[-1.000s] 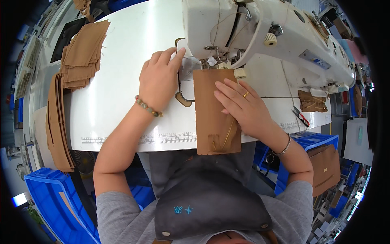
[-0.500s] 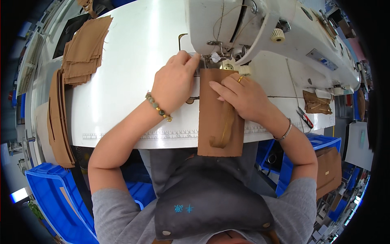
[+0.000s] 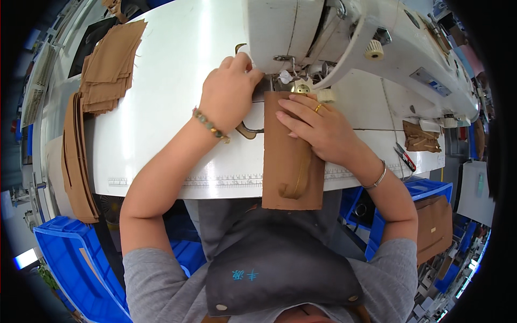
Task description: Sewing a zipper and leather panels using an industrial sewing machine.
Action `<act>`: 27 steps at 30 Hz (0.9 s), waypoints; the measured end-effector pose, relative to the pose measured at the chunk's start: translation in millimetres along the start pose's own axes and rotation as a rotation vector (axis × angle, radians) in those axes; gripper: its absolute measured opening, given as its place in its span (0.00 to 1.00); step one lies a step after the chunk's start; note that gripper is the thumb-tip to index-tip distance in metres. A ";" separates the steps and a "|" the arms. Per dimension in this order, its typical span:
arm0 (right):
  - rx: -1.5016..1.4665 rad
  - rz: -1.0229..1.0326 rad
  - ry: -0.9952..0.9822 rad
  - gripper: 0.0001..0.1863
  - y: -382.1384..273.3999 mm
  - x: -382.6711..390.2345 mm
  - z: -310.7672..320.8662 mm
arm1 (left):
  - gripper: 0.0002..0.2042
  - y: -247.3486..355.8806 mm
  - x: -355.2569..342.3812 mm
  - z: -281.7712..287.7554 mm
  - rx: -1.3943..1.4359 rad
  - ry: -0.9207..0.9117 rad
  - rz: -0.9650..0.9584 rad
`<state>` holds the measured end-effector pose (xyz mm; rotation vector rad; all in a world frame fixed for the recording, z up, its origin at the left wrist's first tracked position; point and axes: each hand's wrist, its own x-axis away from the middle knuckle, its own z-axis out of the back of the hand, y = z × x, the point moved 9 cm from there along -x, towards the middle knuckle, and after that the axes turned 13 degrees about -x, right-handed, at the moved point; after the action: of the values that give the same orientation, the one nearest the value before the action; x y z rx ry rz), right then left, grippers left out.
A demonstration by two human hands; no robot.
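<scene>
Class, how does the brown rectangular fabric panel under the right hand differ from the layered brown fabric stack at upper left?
The panel lies under the right hand; the stack is untouched. The panel carries a curved brown strip; the stack's layers sit unevenly. Both are brown fabric.

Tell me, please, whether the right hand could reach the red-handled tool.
Probably yes: the red-handled tool lies on the table with only a thin cord between, though the right hand rests on brown fabric.

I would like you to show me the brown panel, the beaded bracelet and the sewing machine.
Brown panel [image 3: 283, 153]: head view, flat face.
Beaded bracelet [image 3: 209, 126]: head view, middle beads.
Sewing machine [image 3: 404, 59]: head view, white arm.
</scene>
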<state>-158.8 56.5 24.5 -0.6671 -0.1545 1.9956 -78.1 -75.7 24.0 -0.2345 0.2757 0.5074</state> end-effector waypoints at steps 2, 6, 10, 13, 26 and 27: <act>-0.014 -0.008 -0.013 0.21 2.3 0.2 -1.6 | 0.15 -11.2 16.5 6.7 0.348 -0.042 0.154; -0.041 -0.019 -0.012 0.21 5.4 -1.3 -4.5 | 0.23 -0.5 74.3 -3.2 1.560 -0.406 0.622; -0.043 -0.019 -0.024 0.21 5.7 -3.5 -6.2 | 0.27 19.6 100.6 2.7 1.784 -0.714 0.683; -0.031 0.023 0.007 0.21 0.8 -4.9 -1.6 | 0.27 32.7 102.6 2.5 1.773 -0.926 0.567; 0.034 0.015 0.013 0.21 -1.4 -2.1 -1.6 | 0.26 30.9 95.2 1.5 1.584 -0.805 0.433; 0.041 0.018 0.017 0.21 -2.1 -1.5 -1.2 | 0.26 34.4 98.0 -5.5 1.551 -0.834 0.467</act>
<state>-155.9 56.1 24.8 -0.6614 -0.0979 2.0042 -14.5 -4.6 -17.3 1.5555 -0.1586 0.6705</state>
